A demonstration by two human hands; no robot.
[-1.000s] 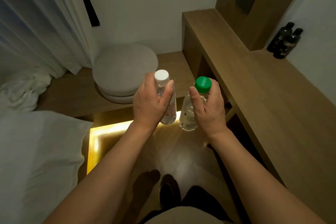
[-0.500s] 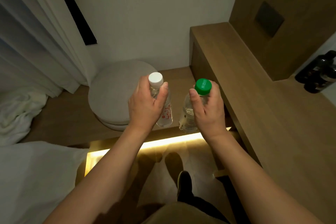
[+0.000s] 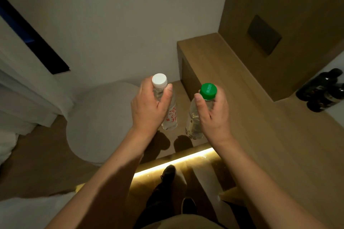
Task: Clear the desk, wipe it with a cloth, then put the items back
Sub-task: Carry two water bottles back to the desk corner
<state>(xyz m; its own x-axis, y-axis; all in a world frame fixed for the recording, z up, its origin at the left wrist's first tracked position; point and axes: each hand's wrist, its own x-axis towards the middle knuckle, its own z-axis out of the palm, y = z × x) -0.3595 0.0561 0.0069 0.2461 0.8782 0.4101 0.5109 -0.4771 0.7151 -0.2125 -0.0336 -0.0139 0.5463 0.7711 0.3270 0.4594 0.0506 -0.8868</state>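
While both hands grip clear plastic bottles, left hand (image 3: 149, 106) clasps the white-capped bottle (image 3: 168, 111), right hand (image 3: 214, 111) the green-capped bottle (image 3: 194, 122), above the smooth wooden bench (image 3: 242, 87).

A: The room is dim and warm-toned. Where does the light come from?

B: Mostly from a glowing yellow strip (image 3: 173, 161) under the edge of the low wooden platform (image 3: 37, 158), bright enough to wash out in glare along its length.

A: Any shadows?

B: 2 dark, soft ones (image 3: 173, 143) lie on the platform just below the hands. The floor beneath is murky.

A: Sharpness?

B: The centre is fairly crisp; the green cap (image 3: 208, 90) shows print. The curtain (image 3: 22, 87) at left smears, and the wide lens bends the wall lines near the edges. The dark bottles (image 3: 323, 91) at right lose detail.
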